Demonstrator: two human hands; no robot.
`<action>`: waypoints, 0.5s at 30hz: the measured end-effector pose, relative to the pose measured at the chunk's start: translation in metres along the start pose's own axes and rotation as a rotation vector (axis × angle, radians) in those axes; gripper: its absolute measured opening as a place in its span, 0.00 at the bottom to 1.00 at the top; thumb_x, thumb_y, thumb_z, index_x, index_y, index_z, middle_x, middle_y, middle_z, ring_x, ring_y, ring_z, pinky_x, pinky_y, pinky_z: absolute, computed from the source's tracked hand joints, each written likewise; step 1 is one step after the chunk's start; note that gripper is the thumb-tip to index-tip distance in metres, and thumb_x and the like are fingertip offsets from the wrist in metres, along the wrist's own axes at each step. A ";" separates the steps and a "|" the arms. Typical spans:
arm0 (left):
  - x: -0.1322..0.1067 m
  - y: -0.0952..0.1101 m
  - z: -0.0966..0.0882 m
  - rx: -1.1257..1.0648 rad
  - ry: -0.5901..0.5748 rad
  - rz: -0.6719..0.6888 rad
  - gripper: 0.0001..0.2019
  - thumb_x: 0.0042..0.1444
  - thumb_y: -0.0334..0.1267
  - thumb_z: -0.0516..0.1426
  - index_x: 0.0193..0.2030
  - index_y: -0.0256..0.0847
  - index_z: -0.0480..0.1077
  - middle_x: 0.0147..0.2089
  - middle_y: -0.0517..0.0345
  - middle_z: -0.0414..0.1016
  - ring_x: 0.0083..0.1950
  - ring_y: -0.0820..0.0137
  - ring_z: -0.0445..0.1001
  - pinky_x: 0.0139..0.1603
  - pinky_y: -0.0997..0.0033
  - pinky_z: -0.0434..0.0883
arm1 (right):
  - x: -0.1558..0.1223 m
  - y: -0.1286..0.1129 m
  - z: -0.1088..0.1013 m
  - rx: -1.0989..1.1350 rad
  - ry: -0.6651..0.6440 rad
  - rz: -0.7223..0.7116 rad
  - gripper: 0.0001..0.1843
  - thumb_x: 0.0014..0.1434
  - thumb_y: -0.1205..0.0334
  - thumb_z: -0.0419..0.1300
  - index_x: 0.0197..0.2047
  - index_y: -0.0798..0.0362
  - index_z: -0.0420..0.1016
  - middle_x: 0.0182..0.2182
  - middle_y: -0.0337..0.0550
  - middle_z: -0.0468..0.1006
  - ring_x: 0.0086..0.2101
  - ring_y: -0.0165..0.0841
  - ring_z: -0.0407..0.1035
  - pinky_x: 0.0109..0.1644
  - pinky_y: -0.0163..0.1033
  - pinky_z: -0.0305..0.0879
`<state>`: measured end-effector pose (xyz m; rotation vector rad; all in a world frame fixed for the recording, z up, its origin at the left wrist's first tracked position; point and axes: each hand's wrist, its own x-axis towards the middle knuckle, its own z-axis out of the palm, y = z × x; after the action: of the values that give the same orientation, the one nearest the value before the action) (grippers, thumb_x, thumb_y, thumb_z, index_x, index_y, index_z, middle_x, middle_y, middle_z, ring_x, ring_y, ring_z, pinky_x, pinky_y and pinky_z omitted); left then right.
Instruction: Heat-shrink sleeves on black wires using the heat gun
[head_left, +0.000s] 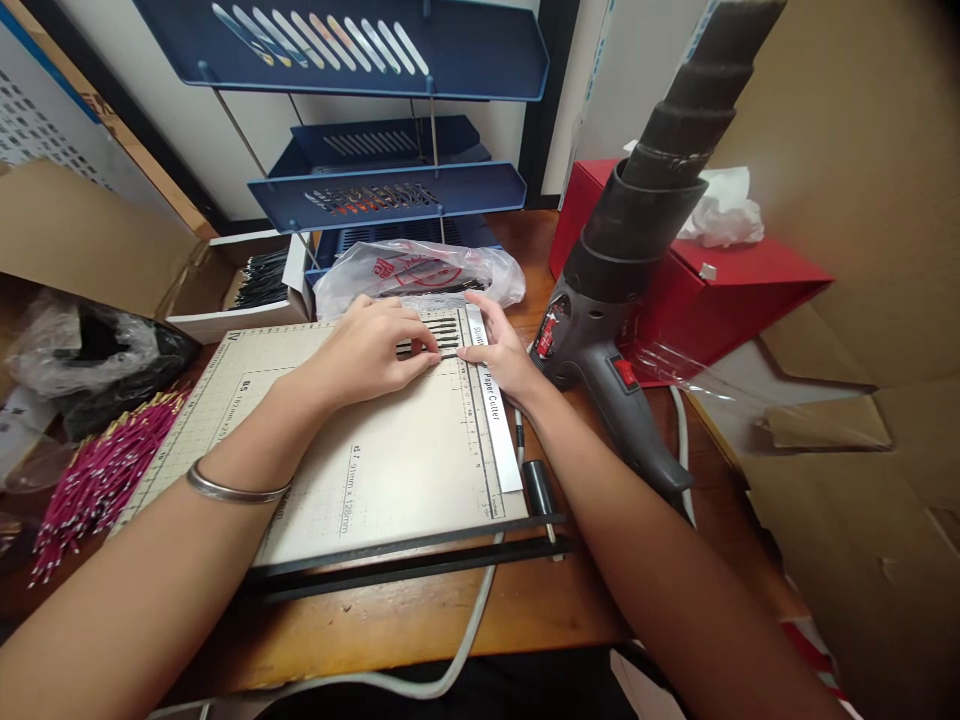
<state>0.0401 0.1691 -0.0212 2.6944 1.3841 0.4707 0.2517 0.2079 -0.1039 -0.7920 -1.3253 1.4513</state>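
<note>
The cream paper cutter [405, 450] with a printed grid lies on the wooden table. Several short, thin black wire-like pieces [445, 331] lie side by side across its far right part. My left hand [379, 345] reaches over the board, thumb and forefinger pinched on the nearest thin black piece. At the cutter's right edge is my right hand [502, 350], thumb and forefinger spread apart. Its thumb tip touches or nearly touches the end of that same piece. My left fingers hide the other ends of the pieces.
A dark heat gun [600, 290] stands on the right before a red box [750, 290]. Behind the cutter are a plastic bag [360, 280] and blue tiered rack [480, 185]. Magenta gold-tipped cords [112, 470] lie left, near a carton of black strands [262, 278]. A pale cable [457, 655] crosses the table's front.
</note>
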 end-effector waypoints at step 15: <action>0.002 0.001 0.001 0.026 0.011 0.004 0.11 0.66 0.43 0.60 0.37 0.45 0.83 0.36 0.53 0.83 0.44 0.57 0.75 0.51 0.55 0.60 | 0.003 0.003 0.002 0.079 0.032 0.018 0.45 0.38 0.64 0.68 0.62 0.42 0.69 0.67 0.43 0.74 0.70 0.52 0.65 0.82 0.60 0.54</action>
<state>0.0427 0.1701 -0.0217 2.7200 1.3972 0.4724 0.2483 0.2102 -0.1059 -0.7740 -1.2326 1.4899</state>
